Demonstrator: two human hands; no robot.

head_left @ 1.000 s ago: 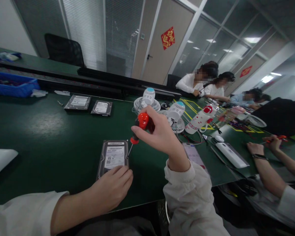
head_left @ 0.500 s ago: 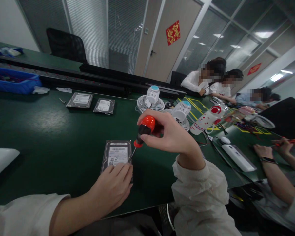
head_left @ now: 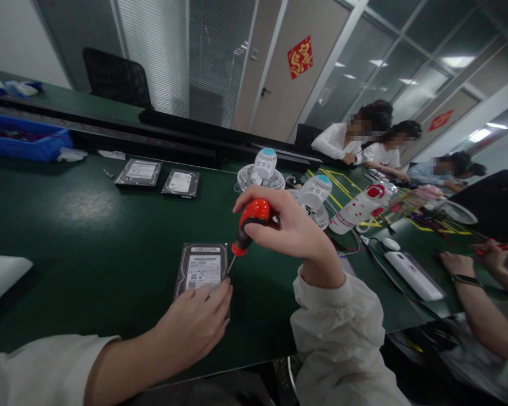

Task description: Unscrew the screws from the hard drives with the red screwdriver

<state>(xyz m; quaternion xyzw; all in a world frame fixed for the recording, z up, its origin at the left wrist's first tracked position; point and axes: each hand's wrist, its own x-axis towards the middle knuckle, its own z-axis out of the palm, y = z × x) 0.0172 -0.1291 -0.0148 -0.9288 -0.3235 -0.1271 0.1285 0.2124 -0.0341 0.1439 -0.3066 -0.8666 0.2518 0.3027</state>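
A hard drive (head_left: 203,266) with a white printed label lies flat on the green table in front of me. My left hand (head_left: 198,321) covers its near part, fingers bent together over it and the fingertips at its right edge; the thumb is hidden. Round the handle of a red and black screwdriver (head_left: 249,225), my right hand (head_left: 281,223) is closed, with the palm side over the handle's top. The screwdriver leans, its thin shaft slanting down to the drive's right edge, just beside my left fingertips. Whatever its tip touches is too small to make out.
Two more hard drives (head_left: 139,172) (head_left: 180,183) lie farther back. White fans (head_left: 265,169) (head_left: 314,194), a patterned bottle (head_left: 362,208) and a white power strip (head_left: 414,275) are to the right. A co-worker's hands (head_left: 459,264) are farther right. A blue bin (head_left: 25,146) stands at left.
My right hand has turned slightly on the screwdriver handle, and the screwdriver leans a little differently. My left fingertips have shifted slightly right, closer to the shaft. The hard drive stays in place.
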